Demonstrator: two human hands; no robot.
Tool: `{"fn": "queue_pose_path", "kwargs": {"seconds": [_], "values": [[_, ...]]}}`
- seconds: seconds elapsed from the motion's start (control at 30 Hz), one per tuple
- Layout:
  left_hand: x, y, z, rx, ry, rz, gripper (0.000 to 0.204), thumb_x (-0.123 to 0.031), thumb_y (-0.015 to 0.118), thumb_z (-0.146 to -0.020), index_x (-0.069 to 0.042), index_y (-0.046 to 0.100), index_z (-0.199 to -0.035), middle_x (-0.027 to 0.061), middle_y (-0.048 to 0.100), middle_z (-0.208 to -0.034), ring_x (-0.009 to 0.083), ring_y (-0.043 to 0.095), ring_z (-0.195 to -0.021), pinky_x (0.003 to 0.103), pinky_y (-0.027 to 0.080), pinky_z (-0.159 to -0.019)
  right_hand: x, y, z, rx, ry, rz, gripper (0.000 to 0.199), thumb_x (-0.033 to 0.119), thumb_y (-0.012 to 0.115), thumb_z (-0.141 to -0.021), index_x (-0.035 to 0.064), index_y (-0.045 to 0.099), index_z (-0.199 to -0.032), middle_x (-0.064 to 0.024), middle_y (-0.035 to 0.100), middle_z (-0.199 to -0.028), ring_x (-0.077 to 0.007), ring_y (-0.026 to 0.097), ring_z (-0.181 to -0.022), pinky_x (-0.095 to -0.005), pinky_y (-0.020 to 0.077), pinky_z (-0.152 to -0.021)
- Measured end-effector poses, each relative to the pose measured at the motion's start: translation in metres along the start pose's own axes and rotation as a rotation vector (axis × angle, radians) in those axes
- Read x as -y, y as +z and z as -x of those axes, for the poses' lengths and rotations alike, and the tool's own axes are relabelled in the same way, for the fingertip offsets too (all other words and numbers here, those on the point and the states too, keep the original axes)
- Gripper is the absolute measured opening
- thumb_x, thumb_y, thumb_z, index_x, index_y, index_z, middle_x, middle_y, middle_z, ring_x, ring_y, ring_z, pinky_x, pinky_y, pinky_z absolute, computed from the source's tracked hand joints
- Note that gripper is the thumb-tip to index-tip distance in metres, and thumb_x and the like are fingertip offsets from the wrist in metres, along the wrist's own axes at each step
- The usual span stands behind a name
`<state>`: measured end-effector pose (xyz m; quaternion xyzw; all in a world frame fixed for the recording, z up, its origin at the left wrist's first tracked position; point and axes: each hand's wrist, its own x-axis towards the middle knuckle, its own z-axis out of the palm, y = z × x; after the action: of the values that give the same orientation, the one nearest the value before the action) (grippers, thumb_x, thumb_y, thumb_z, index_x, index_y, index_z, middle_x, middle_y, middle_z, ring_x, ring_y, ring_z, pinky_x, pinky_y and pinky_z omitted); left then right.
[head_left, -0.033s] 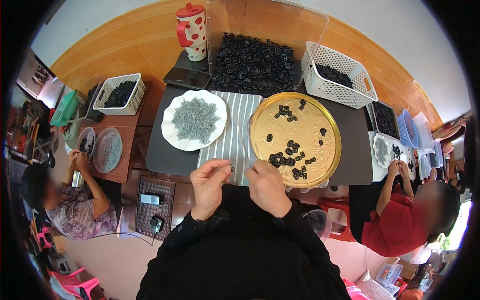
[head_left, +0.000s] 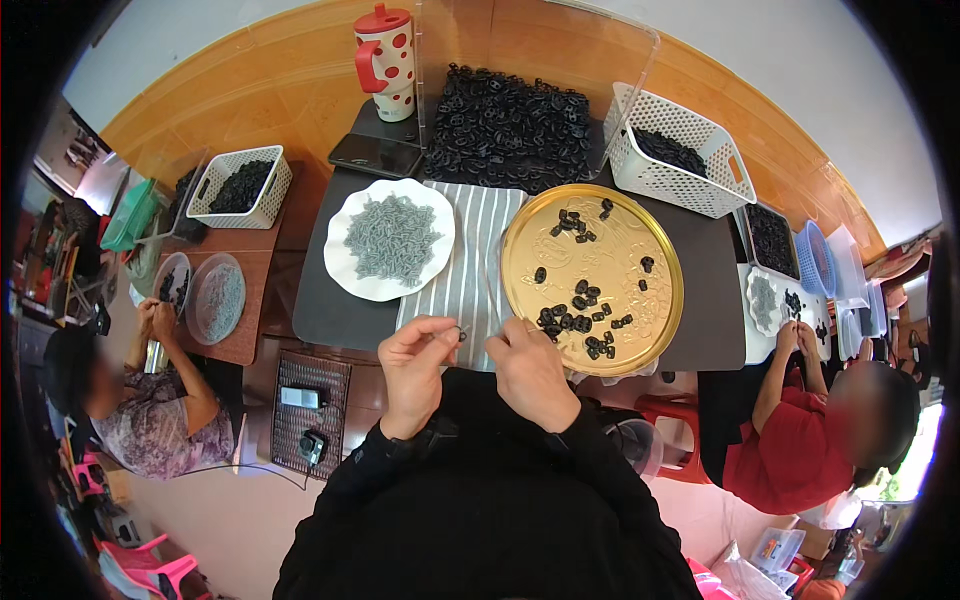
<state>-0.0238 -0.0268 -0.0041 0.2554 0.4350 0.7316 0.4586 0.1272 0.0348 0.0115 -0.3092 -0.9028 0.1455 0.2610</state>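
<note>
pinching a small dark piece [head_left: 459, 334] between thumb and forefinger of the left hand [head_left: 416, 362], at 6 o'clock over the near edge of the striped cloth [head_left: 468, 262]. right hand [head_left: 532, 370] just beside it, fingers curled together toward the same piece; cannot tell whether clamped on anything, fingertips hidden behind the knuckles.

judging by the spread: well underway, far from finished. gold tray [head_left: 528, 268] at 3 o'clock of the hands carrying only a scatter of black pieces [head_left: 577, 322], mostly near its lower rim, much bare metal showing. white plate [head_left: 345, 275] at 11 o'clock heaped with grey pieces [head_left: 392, 238]. large pile of black pieces [head_left: 505, 122] at 12 o'clock behind a clear screen, plus a white basket [head_left: 702, 178] at 1 o'clock holding more, so plenty apparently left to handle.

spotted red-and-white jug [head_left: 389, 57] at 12 o'clock, dark phone [head_left: 377, 155] below it. other people's hands busy over similar plates at 9 and 3 o'clock.
</note>
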Motion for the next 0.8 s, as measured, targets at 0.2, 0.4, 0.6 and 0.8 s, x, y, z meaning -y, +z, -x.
{"fn": "queue_pose_path", "kwargs": {"seconds": [0.2,0.4,0.6,0.8], "values": [[-0.005,-0.008,-0.002,-0.015,0.022,0.026,0.013,0.006,0.062,-0.082,0.003,0.067,-0.095,0.0047,0.064,-0.08,0.0088,0.058,-0.069,0.021,0.044,-0.059,-0.004,0.013,-0.013,-0.174,0.016,-0.016,0.018,-0.005,0.055,-0.068,-0.0002,0.059,-0.085,-0.0142,0.05,-0.08,-0.0332,0.054,-0.075,-0.0395,0.0455,-0.065],[-0.003,-0.018,-0.002,0.002,-0.009,0.03,0.013,0.006,0.062,-0.083,0.003,0.067,-0.095,0.0064,0.064,-0.081,0.0102,0.057,-0.067,0.022,0.045,-0.06,0.007,0.013,0.005,-0.141,0.085,0.108,0.011,0.0,0.061,-0.071,-0.0002,0.061,-0.082,-0.013,0.048,-0.081,-0.0307,0.052,-0.076,-0.0387,0.0435,-0.063],[0.004,-0.019,-0.004,0.021,-0.006,0.033,0.014,0.005,0.063,-0.083,0.003,0.067,-0.096,0.0055,0.064,-0.081,0.0095,0.058,-0.067,0.021,0.045,-0.06,0.016,0.025,0.01,-0.146,0.04,0.098,0.016,-0.001,0.065,-0.073,-0.0009,0.063,-0.088,-0.0121,0.052,-0.083,-0.0286,0.054,-0.077,-0.0345,0.0444,-0.063],[0.001,-0.005,0.002,0.052,-0.05,-0.017,0.017,0.005,0.063,-0.082,0.002,0.067,-0.098,0.004,0.064,-0.08,0.0074,0.055,-0.065,0.02,0.044,-0.059,-0.001,0.012,0.014,-0.272,0.675,-1.162,0.016,-0.002,0.061,-0.085,-0.0044,0.064,-0.1,-0.0064,0.064,-0.08,-0.0105,0.058,-0.068,-0.022,0.0449,-0.062]]}}
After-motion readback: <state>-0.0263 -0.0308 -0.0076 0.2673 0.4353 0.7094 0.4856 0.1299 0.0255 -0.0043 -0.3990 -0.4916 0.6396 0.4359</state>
